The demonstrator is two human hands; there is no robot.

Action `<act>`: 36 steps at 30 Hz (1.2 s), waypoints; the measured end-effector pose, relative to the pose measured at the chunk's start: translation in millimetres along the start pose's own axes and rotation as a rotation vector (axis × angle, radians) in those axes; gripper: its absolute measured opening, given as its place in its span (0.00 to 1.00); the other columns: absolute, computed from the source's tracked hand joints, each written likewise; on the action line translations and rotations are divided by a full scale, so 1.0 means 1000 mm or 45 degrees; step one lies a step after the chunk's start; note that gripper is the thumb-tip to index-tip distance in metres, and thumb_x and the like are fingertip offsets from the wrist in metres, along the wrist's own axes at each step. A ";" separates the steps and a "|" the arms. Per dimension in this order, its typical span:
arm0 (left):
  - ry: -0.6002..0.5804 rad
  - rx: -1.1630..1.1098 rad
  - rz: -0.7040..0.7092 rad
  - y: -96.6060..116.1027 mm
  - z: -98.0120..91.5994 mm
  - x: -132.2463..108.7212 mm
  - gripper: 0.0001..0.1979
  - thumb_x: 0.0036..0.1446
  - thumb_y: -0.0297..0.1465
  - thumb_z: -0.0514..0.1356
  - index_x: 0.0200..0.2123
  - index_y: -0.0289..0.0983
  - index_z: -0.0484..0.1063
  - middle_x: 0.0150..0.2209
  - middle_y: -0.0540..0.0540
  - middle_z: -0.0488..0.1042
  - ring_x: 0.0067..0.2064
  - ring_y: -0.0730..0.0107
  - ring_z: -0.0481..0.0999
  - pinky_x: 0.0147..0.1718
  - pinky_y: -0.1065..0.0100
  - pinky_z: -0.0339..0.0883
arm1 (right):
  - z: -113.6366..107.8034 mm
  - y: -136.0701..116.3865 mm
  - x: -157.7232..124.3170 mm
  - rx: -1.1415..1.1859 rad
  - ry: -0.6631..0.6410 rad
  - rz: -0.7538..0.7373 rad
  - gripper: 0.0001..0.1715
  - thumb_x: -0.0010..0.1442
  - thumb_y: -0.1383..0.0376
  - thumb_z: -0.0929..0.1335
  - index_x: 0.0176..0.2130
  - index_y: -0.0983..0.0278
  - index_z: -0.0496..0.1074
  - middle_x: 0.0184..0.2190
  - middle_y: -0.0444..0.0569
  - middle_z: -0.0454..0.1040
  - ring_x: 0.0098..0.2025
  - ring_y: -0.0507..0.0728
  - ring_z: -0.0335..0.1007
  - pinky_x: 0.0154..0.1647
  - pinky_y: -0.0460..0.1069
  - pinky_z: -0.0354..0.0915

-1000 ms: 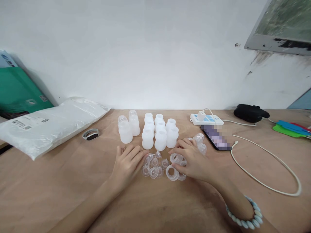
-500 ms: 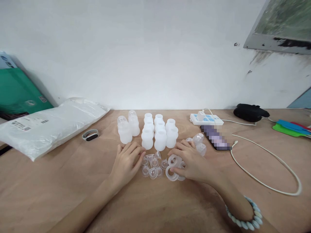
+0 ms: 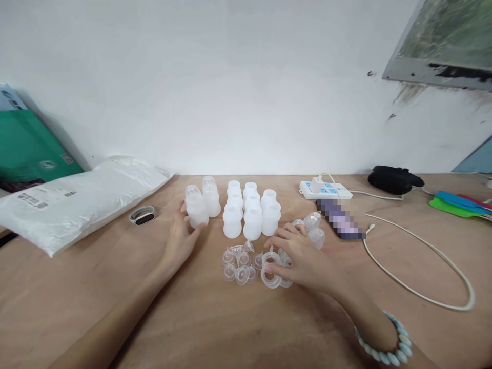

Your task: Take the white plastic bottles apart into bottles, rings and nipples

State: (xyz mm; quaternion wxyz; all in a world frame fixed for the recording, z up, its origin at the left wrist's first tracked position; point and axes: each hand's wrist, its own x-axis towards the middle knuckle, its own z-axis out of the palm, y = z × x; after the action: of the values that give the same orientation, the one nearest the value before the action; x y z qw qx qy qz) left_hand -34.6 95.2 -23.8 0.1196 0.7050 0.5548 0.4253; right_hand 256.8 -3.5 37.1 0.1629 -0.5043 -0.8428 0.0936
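My left hand [image 3: 180, 237] wraps round the lower part of a capped baby bottle [image 3: 197, 209], thumb in front and fingers at its far left side. A second capped bottle [image 3: 210, 197] stands just behind it. Several open white bottles [image 3: 252, 220] stand upright in rows at the middle. My right hand [image 3: 298, 253] is curled over clear screw rings, with a ring [image 3: 271, 256] between its thumb and fingers. Several clear silicone nipples [image 3: 242, 274] lie in a cluster left of the rings. Clear domed caps [image 3: 316, 238] lie beyond my right hand, partly hidden by it.
A phone [image 3: 340, 220] and a white power strip [image 3: 326, 190] lie at the right, with a looped white cable [image 3: 453, 261]. A fitness band [image 3: 143, 215] and a white plastic package [image 3: 84, 195] are at the left. A black case [image 3: 395, 182] sits by the wall.
My left hand has moved left from beside the nipples to the front capped bottle. My right hand stays over the rings, and the ring under its fingers has shifted slightly.
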 end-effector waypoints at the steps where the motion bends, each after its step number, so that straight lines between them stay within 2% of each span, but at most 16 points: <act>1: -0.030 -0.011 -0.054 0.001 0.000 0.001 0.25 0.60 0.36 0.59 0.57 0.36 0.56 0.52 0.38 0.71 0.51 0.52 0.75 0.45 0.57 0.70 | 0.000 0.000 0.000 0.002 0.007 -0.001 0.13 0.57 0.57 0.74 0.39 0.62 0.74 0.37 0.47 0.75 0.44 0.62 0.64 0.50 0.60 0.55; 3: -0.035 0.000 -0.147 0.005 -0.002 0.001 0.19 0.56 0.36 0.60 0.50 0.37 0.63 0.47 0.42 0.72 0.46 0.54 0.77 0.42 0.59 0.72 | 0.001 0.000 0.001 0.010 0.038 -0.001 0.12 0.57 0.58 0.74 0.38 0.62 0.74 0.36 0.47 0.75 0.44 0.61 0.65 0.49 0.60 0.55; 5: 0.032 0.073 -0.058 0.014 -0.006 -0.001 0.14 0.55 0.35 0.60 0.43 0.37 0.67 0.45 0.42 0.71 0.46 0.54 0.76 0.43 0.59 0.71 | 0.001 0.001 0.001 0.024 0.087 -0.007 0.11 0.57 0.60 0.74 0.38 0.62 0.73 0.35 0.46 0.75 0.43 0.60 0.65 0.48 0.59 0.55; 7: 0.108 0.166 0.135 0.025 -0.010 -0.006 0.11 0.55 0.35 0.58 0.40 0.36 0.68 0.45 0.41 0.70 0.45 0.54 0.75 0.44 0.58 0.70 | 0.002 0.002 0.001 0.044 0.149 -0.022 0.09 0.58 0.61 0.73 0.37 0.62 0.73 0.34 0.46 0.74 0.41 0.59 0.65 0.47 0.58 0.55; 9: 0.116 0.233 0.277 0.037 -0.013 -0.013 0.11 0.55 0.34 0.58 0.41 0.35 0.70 0.44 0.40 0.70 0.44 0.53 0.74 0.43 0.57 0.69 | 0.003 0.002 0.001 0.091 0.220 -0.037 0.08 0.60 0.61 0.72 0.38 0.62 0.72 0.33 0.45 0.74 0.40 0.59 0.66 0.47 0.57 0.55; 10: 0.111 0.351 0.431 0.044 -0.014 -0.017 0.13 0.55 0.33 0.58 0.43 0.34 0.71 0.45 0.38 0.71 0.44 0.52 0.73 0.42 0.57 0.68 | 0.003 0.002 0.000 0.136 0.257 -0.043 0.09 0.61 0.60 0.71 0.40 0.62 0.72 0.33 0.45 0.73 0.40 0.59 0.66 0.46 0.57 0.55; 11: 0.096 0.479 0.586 0.050 -0.015 -0.022 0.13 0.56 0.32 0.58 0.45 0.34 0.72 0.45 0.38 0.72 0.44 0.51 0.72 0.41 0.57 0.67 | 0.003 0.002 -0.001 0.196 0.283 -0.048 0.12 0.62 0.58 0.70 0.44 0.62 0.71 0.34 0.46 0.73 0.40 0.58 0.67 0.46 0.56 0.56; 13: 0.165 0.660 0.898 0.061 -0.015 -0.031 0.13 0.56 0.30 0.58 0.44 0.36 0.74 0.43 0.39 0.77 0.41 0.51 0.72 0.37 0.58 0.64 | 0.004 0.000 -0.003 0.329 0.293 -0.056 0.21 0.64 0.54 0.68 0.52 0.61 0.67 0.36 0.47 0.73 0.40 0.58 0.67 0.44 0.55 0.59; 16: 0.262 0.757 1.102 0.076 -0.014 -0.041 0.13 0.55 0.25 0.56 0.43 0.34 0.75 0.36 0.43 0.81 0.35 0.56 0.71 0.31 0.61 0.58 | 0.004 -0.003 -0.005 0.449 0.224 -0.039 0.30 0.63 0.49 0.67 0.58 0.62 0.62 0.37 0.48 0.72 0.37 0.58 0.66 0.39 0.52 0.61; 18: 0.273 0.747 1.148 0.083 -0.014 -0.045 0.12 0.56 0.24 0.55 0.41 0.33 0.75 0.32 0.44 0.81 0.32 0.59 0.71 0.29 0.61 0.56 | 0.004 -0.006 -0.004 0.468 0.178 -0.009 0.29 0.63 0.49 0.66 0.57 0.62 0.64 0.37 0.49 0.73 0.37 0.58 0.67 0.38 0.51 0.61; 21: 0.244 0.688 1.168 0.090 -0.014 -0.047 0.10 0.58 0.25 0.54 0.41 0.33 0.74 0.30 0.44 0.81 0.31 0.59 0.72 0.30 0.61 0.57 | 0.005 -0.012 -0.003 0.487 0.137 0.026 0.22 0.64 0.51 0.66 0.51 0.62 0.67 0.38 0.49 0.75 0.36 0.57 0.69 0.37 0.50 0.61; 24: 0.176 0.552 1.166 0.092 -0.014 -0.047 0.09 0.58 0.26 0.54 0.40 0.34 0.71 0.31 0.44 0.80 0.32 0.59 0.75 0.31 0.61 0.61 | 0.005 -0.018 -0.003 0.570 0.139 0.059 0.17 0.65 0.51 0.66 0.42 0.62 0.69 0.31 0.45 0.75 0.30 0.54 0.67 0.31 0.48 0.59; 29: 0.078 0.289 1.150 0.089 -0.013 -0.046 0.11 0.56 0.25 0.53 0.43 0.34 0.68 0.33 0.42 0.80 0.31 0.61 0.78 0.29 0.65 0.67 | 0.004 -0.019 -0.004 0.711 0.142 0.054 0.19 0.61 0.49 0.68 0.36 0.63 0.71 0.24 0.43 0.72 0.26 0.52 0.64 0.26 0.46 0.55; 34: -0.041 0.177 1.069 0.091 -0.015 -0.046 0.08 0.55 0.24 0.54 0.39 0.37 0.66 0.28 0.47 0.78 0.25 0.65 0.76 0.22 0.68 0.65 | 0.001 -0.016 -0.004 0.756 0.135 0.005 0.21 0.62 0.48 0.66 0.36 0.63 0.71 0.25 0.43 0.73 0.26 0.52 0.64 0.27 0.46 0.55; 36: -0.045 0.183 1.063 0.091 -0.016 -0.047 0.09 0.54 0.24 0.53 0.40 0.37 0.66 0.28 0.47 0.78 0.25 0.65 0.75 0.21 0.69 0.65 | 0.002 -0.016 -0.004 0.703 0.162 -0.003 0.23 0.63 0.46 0.65 0.36 0.63 0.72 0.26 0.44 0.73 0.27 0.53 0.65 0.27 0.47 0.55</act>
State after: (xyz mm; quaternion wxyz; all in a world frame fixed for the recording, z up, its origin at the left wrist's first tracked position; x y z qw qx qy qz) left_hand 14.4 16.4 22.8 -0.1029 0.8829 0.2476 0.3855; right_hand 244.3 -14.8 39.5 0.3470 -0.4446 -0.7741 0.2876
